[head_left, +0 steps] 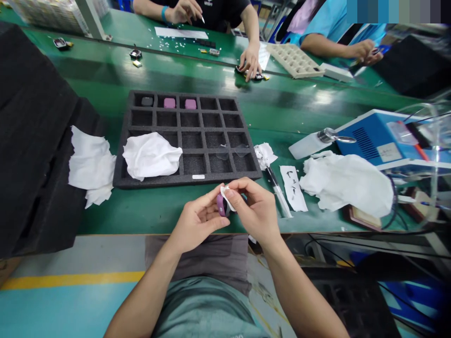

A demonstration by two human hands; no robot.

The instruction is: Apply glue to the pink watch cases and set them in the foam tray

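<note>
Left hand (197, 220) at frame center, just below the tray, holds a small purple case (221, 205); thumb below, other fingers curled around it. Right hand (256, 211) pinches a small white wipe (227, 197) between thumb and index finger, wipe pressed against the upper right of the purple case. Both hands are above the near edge of the green tabletop (141, 211).

Black foam tray (225, 177), upper center-left: five columns, four rows. Top row, left to right: dark case (147, 101), two pink-purple cases (169, 103), one per compartment. White cloth (152, 155) lies over the tray's lower left compartments. Thin clear pieces (222, 152) are at the lower right compartments; exact seating can't be told. White label (198, 177) on the near rim.

Left of tray: another white cloth (92, 162), then large black foam blocks (35, 131) at the left edge.

Right of tray: crumpled tissue (266, 155) at the upper end of a clear syringe-like tube (278, 192); beside it a white strip (293, 188) with small dark bits. Farther right: white bottle (306, 144) with metal top, lying tilted in view; large white cloth (347, 183); blue machine (366, 136).

Top center, across the tabletop: person in black, one hand (250, 61) on small dark parts, other hand (186, 10) pinching a pointed tool. Beige tray (296, 61) to the right, near a person in blue (331, 33).
</note>
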